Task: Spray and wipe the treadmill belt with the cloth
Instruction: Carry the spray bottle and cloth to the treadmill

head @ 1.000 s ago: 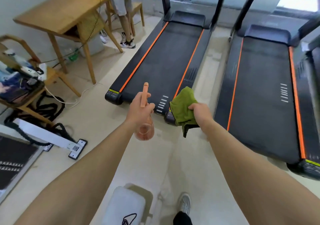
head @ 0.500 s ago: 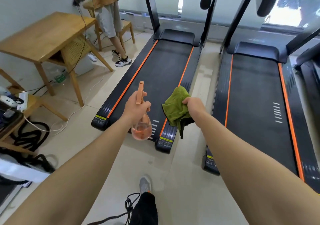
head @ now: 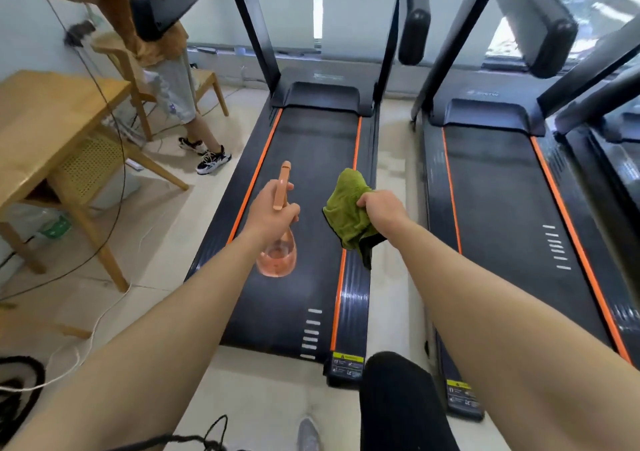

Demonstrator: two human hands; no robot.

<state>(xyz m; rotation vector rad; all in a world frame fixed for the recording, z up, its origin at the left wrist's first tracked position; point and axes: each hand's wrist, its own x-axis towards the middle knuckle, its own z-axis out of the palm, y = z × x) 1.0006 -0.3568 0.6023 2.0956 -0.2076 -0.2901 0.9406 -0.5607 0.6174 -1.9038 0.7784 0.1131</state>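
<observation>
Both hands now over the black treadmill belt (head: 301, 180) at frame centre: left hand (head: 273, 213) grasping the pink translucent spray bottle (head: 278, 253), right hand (head: 381, 206) clenching the green terry cloth (head: 346, 208); overspray risks wetting the floor.

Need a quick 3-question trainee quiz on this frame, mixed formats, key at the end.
1. True or false: the green cloth is already pressed flat on the treadmill belt.
2. Which hand holds the pink spray bottle? A) left hand B) right hand C) neither
3. Fill in: the wooden table stands on the wearer's ____ side.

Key
1. False: it is bunched in the right hand, held above the belt's right edge.
2. A.
3. Left.
</observation>
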